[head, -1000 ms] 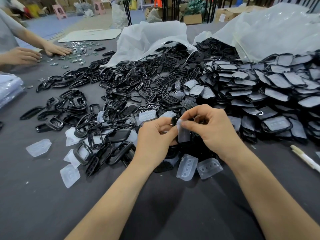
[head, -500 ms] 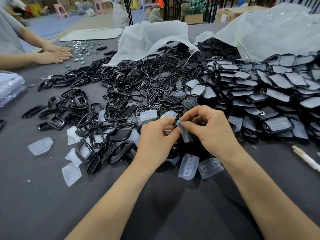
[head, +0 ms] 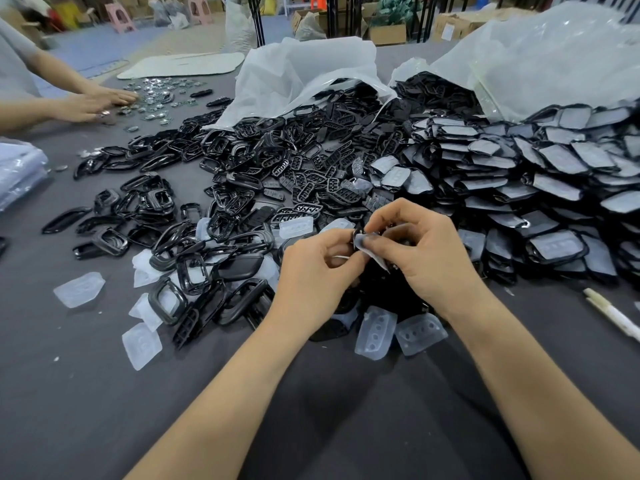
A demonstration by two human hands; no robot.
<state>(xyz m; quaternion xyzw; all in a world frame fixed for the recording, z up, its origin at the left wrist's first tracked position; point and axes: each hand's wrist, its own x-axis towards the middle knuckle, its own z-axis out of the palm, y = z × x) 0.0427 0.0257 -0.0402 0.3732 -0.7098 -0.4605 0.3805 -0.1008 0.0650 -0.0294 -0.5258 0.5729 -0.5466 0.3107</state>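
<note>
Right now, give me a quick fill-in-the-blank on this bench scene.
1. The translucent pad is pinched by ____ of the wearer's hands, the left hand and the right hand.
2. Nearest the camera, between the forearms, lie ____ loose pads side by side.
3. The white pen lies at the ____ edge of the view.
4. At the far ____ side, another person's hands sort small shiny pieces.

Missing words: both; two; right; left.

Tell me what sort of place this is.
Probably a small assembly workshop. Black plastic frames spill from white plastic bags across the table. The left hand and right hand pinch a translucent button pad, and cardboard cartons stand behind.
</note>
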